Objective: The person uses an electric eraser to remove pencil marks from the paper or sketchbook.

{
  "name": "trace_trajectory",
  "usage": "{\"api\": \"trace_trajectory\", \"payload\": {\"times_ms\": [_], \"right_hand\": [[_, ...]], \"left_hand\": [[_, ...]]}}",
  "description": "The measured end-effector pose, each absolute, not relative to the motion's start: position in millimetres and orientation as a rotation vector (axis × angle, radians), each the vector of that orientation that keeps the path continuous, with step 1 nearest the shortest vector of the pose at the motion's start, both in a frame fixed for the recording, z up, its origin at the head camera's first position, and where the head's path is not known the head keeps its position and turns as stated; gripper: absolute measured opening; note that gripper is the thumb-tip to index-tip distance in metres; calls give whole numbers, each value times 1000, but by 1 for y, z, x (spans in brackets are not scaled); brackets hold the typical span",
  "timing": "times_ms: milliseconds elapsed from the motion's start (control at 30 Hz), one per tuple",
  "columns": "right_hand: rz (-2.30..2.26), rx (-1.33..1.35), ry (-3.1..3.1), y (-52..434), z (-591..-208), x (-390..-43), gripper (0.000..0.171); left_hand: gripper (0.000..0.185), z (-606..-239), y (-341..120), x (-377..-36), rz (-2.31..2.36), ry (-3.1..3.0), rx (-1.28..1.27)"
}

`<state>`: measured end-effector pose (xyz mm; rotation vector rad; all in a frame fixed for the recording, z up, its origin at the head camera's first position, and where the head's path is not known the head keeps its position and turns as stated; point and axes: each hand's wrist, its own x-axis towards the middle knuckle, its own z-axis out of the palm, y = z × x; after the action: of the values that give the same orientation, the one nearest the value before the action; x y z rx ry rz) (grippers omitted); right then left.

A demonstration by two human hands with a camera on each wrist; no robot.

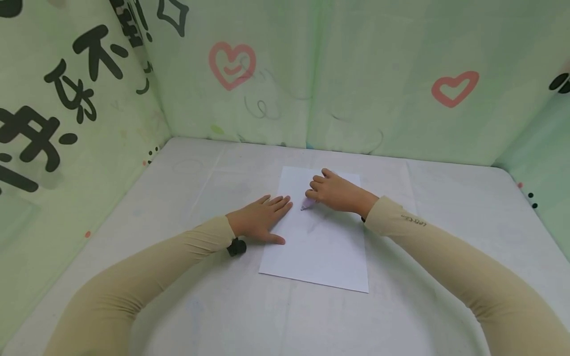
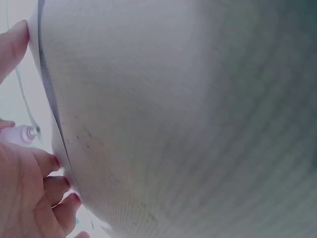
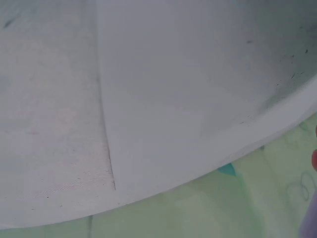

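A white sheet of paper (image 1: 320, 257) lies on the white-covered table. My left hand (image 1: 260, 220) rests on its left edge, fingers spread and thumb apart; the left wrist view shows those fingertips (image 2: 64, 183) along the paper's edge. Over the sheet's upper part, my right hand (image 1: 336, 192) grips a lilac marker (image 1: 308, 203), its dark tip pointing down at the paper. The marker's barrel (image 2: 20, 134) also shows at the left of the left wrist view. In the right wrist view only a bit of the marker (image 3: 309, 218) appears at the right edge.
The table (image 1: 191, 306) has a white cover. Pale green curtains with black lettering and a red heart (image 1: 232, 66) stand behind and along both sides. A small black device (image 1: 237, 247) sits at my left wrist.
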<state>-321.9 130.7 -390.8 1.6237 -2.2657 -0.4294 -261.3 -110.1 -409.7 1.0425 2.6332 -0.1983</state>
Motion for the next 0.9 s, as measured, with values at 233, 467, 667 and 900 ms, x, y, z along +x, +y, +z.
{"api": "trace_trajectory", "payload": {"times_ms": [233,467,667,900], "right_hand": [[-419,1650,-2265,132,-392,-323,19],[-413,1617,-2275,134,-392,-324,22],[-416,1602,-2276,135,-391,-323,21],[-399,1614,-2287,138,-389,-323,21]], "left_hand": [[97,-409,-110,-261,-203,2626,1046],[96,-408,-109,-261,-195,2633,1056],[96,-408,-109,-261,-203,2629,1046],[97,-408,-108,-260,-216,2623,1025]]}}
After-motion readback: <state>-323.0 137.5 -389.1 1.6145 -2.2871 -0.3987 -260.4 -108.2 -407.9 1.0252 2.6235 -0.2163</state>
